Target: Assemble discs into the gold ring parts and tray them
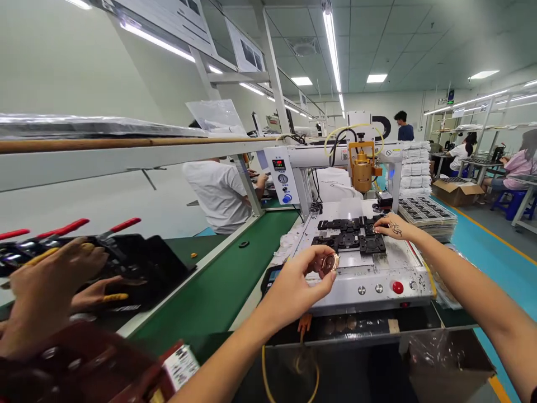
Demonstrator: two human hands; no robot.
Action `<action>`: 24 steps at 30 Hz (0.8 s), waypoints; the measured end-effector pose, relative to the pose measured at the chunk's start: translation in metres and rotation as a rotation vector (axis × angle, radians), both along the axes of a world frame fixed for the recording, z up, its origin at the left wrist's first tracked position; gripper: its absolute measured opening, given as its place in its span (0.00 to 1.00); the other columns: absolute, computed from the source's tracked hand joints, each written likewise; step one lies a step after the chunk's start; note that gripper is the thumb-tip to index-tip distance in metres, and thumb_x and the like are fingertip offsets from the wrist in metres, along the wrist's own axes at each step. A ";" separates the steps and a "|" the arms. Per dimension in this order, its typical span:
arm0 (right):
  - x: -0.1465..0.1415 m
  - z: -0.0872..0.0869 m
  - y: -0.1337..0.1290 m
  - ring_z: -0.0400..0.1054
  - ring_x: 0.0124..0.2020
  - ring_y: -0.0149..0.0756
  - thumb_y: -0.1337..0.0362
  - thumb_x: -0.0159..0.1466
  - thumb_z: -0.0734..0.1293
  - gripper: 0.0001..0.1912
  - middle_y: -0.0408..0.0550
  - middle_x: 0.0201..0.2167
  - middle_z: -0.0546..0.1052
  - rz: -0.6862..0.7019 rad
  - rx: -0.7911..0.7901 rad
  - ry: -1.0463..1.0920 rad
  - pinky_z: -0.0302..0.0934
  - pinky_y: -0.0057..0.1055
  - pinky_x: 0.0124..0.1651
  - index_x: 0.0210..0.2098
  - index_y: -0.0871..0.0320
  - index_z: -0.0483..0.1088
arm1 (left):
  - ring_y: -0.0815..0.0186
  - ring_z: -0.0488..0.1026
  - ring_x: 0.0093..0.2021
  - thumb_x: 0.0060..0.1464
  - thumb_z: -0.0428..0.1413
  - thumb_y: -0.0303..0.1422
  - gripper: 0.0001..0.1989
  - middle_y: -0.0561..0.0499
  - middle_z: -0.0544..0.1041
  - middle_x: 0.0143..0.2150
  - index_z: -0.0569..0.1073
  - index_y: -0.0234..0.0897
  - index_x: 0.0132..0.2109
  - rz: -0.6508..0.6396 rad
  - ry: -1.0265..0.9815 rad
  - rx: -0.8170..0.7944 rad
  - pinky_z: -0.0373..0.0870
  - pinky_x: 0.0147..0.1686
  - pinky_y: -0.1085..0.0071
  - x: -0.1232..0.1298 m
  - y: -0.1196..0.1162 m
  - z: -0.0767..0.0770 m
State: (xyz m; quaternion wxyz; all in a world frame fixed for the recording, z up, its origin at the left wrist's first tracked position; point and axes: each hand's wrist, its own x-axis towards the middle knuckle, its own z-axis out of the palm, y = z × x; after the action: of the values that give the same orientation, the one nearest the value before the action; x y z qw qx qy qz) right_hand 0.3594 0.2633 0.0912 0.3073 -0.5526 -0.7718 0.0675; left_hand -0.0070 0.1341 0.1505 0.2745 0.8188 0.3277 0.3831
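Note:
My left hand (309, 274) pinches a rose-gold watch case (330, 262) by its rim, in front of the white bench machine (327, 299). The case is round, and its tilted face points toward me. Over at the machine bed, my right hand (393, 226) has its fingers closed together at the right end of the black fixture blocks (350, 238). Whatever those fingertips grip is too small to make out. Above the blocks hangs a brass-coloured dispensing head (362, 174).
A green conveyor belt (201, 285) runs along the left, carrying a small black ring (244, 244). Nearby, a co-worker's hands (54, 274) in yellow finger cots work by red-handled clamps (126, 225). Stacked trays (428, 212) stand right of the machine. A red button (397, 287) sits up front.

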 end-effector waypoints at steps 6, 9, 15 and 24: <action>0.001 -0.046 -0.126 0.70 0.46 0.46 0.46 0.74 0.62 0.22 0.55 0.46 0.75 -0.281 0.290 0.172 0.65 0.42 0.50 0.53 0.57 0.75 | 0.63 0.76 0.38 0.58 0.60 0.34 0.13 0.49 0.80 0.42 0.76 0.39 0.50 0.085 0.005 -0.029 0.76 0.41 0.66 -0.021 -0.028 -0.060; 0.007 -0.082 -0.185 0.68 0.45 0.49 0.40 0.67 0.70 0.24 0.52 0.42 0.74 -0.414 0.378 0.150 0.62 0.45 0.50 0.44 0.55 0.74 | 0.63 0.76 0.36 0.57 0.61 0.33 0.13 0.50 0.81 0.41 0.76 0.39 0.49 0.081 0.020 -0.119 0.76 0.39 0.68 -0.033 -0.037 -0.099; -0.035 -0.125 -0.216 0.67 0.42 0.48 0.50 0.70 0.71 0.15 0.51 0.37 0.73 -0.444 0.499 0.175 0.63 0.45 0.48 0.40 0.55 0.70 | 0.51 0.78 0.58 0.49 0.66 0.26 0.17 0.44 0.82 0.57 0.76 0.40 0.47 -0.147 0.203 -0.264 0.73 0.59 0.57 -0.006 -0.029 -0.175; -0.155 -0.181 -0.208 0.74 0.46 0.42 0.70 0.75 0.63 0.10 0.51 0.44 0.79 0.105 0.071 0.086 0.70 0.36 0.50 0.51 0.54 0.74 | 0.47 0.62 0.75 0.46 0.63 0.22 0.25 0.38 0.71 0.71 0.75 0.40 0.53 -0.166 0.283 -0.088 0.57 0.74 0.43 -0.015 -0.039 -0.251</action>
State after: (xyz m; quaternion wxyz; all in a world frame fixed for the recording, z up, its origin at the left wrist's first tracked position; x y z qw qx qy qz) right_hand 0.2043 0.0552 -0.0899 0.3557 -0.4966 -0.7877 0.0800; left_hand -0.0217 0.0955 -0.1010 0.2920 0.8760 0.3107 0.2253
